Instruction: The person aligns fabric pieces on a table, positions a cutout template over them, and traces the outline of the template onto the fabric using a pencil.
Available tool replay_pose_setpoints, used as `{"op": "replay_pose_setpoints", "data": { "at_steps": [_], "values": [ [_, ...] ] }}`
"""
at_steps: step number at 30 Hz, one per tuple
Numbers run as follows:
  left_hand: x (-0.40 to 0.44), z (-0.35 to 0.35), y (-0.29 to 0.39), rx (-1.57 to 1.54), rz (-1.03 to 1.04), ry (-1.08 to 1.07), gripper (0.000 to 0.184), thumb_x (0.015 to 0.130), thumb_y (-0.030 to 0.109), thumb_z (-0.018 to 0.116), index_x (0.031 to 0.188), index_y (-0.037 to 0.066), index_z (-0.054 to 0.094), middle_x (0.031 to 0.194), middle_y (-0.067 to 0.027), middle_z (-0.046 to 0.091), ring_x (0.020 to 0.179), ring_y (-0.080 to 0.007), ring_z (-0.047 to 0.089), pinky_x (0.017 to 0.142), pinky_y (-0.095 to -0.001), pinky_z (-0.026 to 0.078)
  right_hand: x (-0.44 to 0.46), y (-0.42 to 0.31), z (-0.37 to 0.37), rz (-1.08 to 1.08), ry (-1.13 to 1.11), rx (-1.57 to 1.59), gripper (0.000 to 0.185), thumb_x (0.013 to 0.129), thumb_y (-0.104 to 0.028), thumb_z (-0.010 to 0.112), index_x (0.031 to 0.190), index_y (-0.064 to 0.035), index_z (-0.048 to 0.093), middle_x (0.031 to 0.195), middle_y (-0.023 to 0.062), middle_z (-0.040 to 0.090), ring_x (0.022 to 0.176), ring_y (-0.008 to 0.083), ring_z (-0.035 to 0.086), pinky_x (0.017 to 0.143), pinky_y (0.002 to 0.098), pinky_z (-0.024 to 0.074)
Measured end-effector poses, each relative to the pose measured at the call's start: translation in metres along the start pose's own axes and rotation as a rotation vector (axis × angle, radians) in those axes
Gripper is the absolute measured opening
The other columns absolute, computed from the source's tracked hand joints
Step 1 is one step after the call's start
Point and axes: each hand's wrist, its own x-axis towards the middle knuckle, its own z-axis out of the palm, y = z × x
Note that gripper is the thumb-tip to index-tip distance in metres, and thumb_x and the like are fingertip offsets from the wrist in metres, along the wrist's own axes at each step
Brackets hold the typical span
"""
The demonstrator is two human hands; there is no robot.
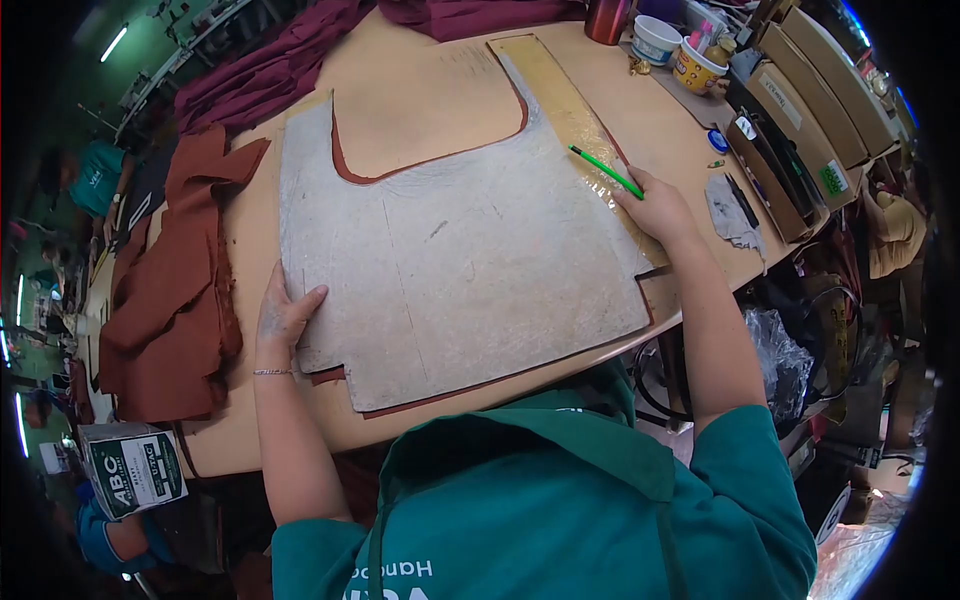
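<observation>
A large grey pattern board (470, 270) with a U-shaped cutout lies flat on the table, its upper right arm covered with yellowish, shiny tape (565, 95). Reddish-brown material (430, 402) shows beneath it along the cutout and lower edges. My left hand (286, 318) rests at the board's left edge, thumb spread onto the grey surface and the fingers stretched along the side. At the right edge, my right hand (655, 207) is closed around a green pencil (607, 171), whose dark end points up and left over the taped strip.
Rust-brown pieces (175, 300) are piled at left, with maroon fabric (270, 70) behind. Tubs (697, 68), a red cylinder (607, 20) and cardboard boxes (800, 115) stand at upper right. A grey rag (733, 212) lies near the right edge; an ABC box (135, 470) is lower left.
</observation>
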Motion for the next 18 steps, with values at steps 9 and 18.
{"op": "replay_pose_setpoints", "data": {
  "at_steps": [9, 18],
  "values": [
    [0.007, -0.007, -0.031, 0.447, 0.126, 0.059, 0.085, 0.059, 0.028, 0.074, 0.124, -0.006, 0.033, 0.111, -0.0266, 0.046, 0.104, -0.0355, 0.045, 0.092, -0.0366, 0.036, 0.001, -0.008, -0.012, -0.017, -0.073, -0.169, 0.053, 0.078, -0.041, 0.053, 0.121, -0.0102, 0.048, 0.103, 0.0194, 0.058, 0.098, 0.0313, 0.055, 0.086, 0.0378, 0.0419],
    [0.002, -0.001, -0.007, 0.573, -0.001, 0.048, 0.096, 0.060, 0.033, 0.074, 0.129, -0.008, 0.022, 0.112, -0.0282, 0.042, 0.107, -0.0389, 0.043, 0.093, -0.0349, 0.036, 0.001, -0.006, -0.010, -0.032, -0.024, -0.163, 0.053, 0.079, -0.040, 0.052, 0.123, -0.0110, 0.046, 0.105, 0.0207, 0.057, 0.100, 0.0328, 0.054, 0.087, 0.0382, 0.0412]
  ]
}}
